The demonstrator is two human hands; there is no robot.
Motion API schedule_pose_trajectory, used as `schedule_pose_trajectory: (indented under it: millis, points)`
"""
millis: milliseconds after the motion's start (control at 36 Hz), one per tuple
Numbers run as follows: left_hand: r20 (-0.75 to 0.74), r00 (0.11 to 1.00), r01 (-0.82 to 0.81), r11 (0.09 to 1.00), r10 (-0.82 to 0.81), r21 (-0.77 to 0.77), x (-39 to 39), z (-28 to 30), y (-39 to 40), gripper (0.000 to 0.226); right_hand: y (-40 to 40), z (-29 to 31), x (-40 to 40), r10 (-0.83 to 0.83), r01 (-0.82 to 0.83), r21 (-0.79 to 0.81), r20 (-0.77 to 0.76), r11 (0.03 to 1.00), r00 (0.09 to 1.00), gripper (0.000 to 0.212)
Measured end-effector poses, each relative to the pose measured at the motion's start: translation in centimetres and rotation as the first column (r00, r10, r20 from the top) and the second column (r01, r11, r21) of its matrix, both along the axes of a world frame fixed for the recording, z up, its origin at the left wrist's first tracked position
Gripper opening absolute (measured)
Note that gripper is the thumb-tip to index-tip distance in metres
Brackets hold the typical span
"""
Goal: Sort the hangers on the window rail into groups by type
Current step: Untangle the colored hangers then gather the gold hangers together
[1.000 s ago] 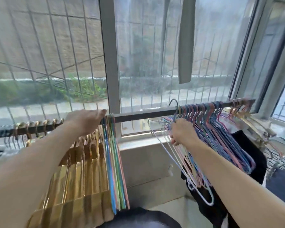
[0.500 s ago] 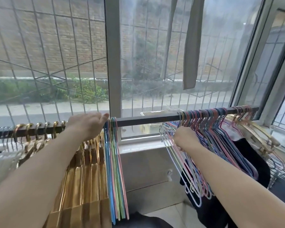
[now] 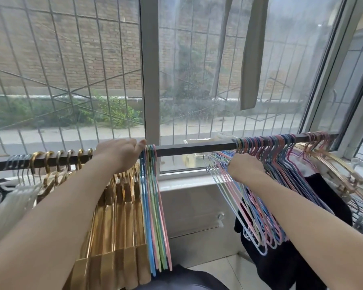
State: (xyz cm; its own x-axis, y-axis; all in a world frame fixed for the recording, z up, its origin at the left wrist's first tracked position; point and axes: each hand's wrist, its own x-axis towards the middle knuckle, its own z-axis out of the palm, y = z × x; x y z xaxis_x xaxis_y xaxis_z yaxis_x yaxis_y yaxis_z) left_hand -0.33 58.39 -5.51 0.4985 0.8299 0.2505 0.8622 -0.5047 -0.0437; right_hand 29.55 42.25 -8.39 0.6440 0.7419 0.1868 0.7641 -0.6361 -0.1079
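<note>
A dark rail (image 3: 193, 146) runs across the window. On its left hang clear hangers (image 3: 15, 197), then gold hangers (image 3: 117, 218), then a small bunch of thin coloured wire hangers (image 3: 155, 216). My left hand (image 3: 118, 156) rests on the rail, fingers touching the hooks of that small bunch. A big bunch of coloured wire hangers (image 3: 266, 201) hangs at the right, with more gold hangers (image 3: 331, 164) beyond it. My right hand (image 3: 246, 169) grips several wire hangers at the left edge of the big bunch, just under their hooks.
A white window post (image 3: 150, 80) stands behind the rail's middle. Dark clothing (image 3: 281, 258) hangs below the right bunch. A pale strip of cloth (image 3: 253, 59) dangles above. A white sill and wall (image 3: 197, 201) lie under the bare stretch of rail.
The grey hook that stood above the rail a second ago is gone from view. My right hand still holds the wire hangers. The camera tilted up a little.
</note>
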Motion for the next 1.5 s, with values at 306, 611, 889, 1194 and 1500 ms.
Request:
schedule_pose_trajectory:
  millis: [306, 611, 889, 1194, 1500]
  points:
    - [-0.01, 0.999, 0.036, 0.999, -0.036, 0.021, -0.6, -0.3, 0.5, 0.096, 3.0, -2.3, -9.8, 0.419, -0.369, 0.211, -0.588, 0.905, 0.692, 0.027]
    - [-0.036, 0.999, 0.022, 1.0, -0.021, 0.015, -1.0, -0.2, 0.6, 0.1, 2.8, -7.8, -14.9, 0.488, -0.337, 0.359, -0.716, 0.87, 0.498, 0.027]
    - [-0.054, 0.998, -0.03, 0.999, 0.028, -0.03, -0.6, 0.4, 0.0, 0.104, 1.2, -8.9, -14.7, 0.498, -0.278, 0.414, -0.751, 0.867, 0.434, 0.017]
    - [-0.045, 0.999, -0.024, 0.996, 0.02, -0.088, -0.5, 0.7, -0.4, 0.091, 0.1, -8.4, -14.7, 0.495, -0.123, 0.51, -0.704, 0.852, 0.509, 0.019]
    - [-0.05, 0.998, -0.031, 0.994, 0.026, -0.104, -0.6, 0.9, -0.8, 0.096, 0.4, -4.8, -11.5, 0.479, 0.122, 0.545, -0.807, 0.83, 0.345, 0.016]
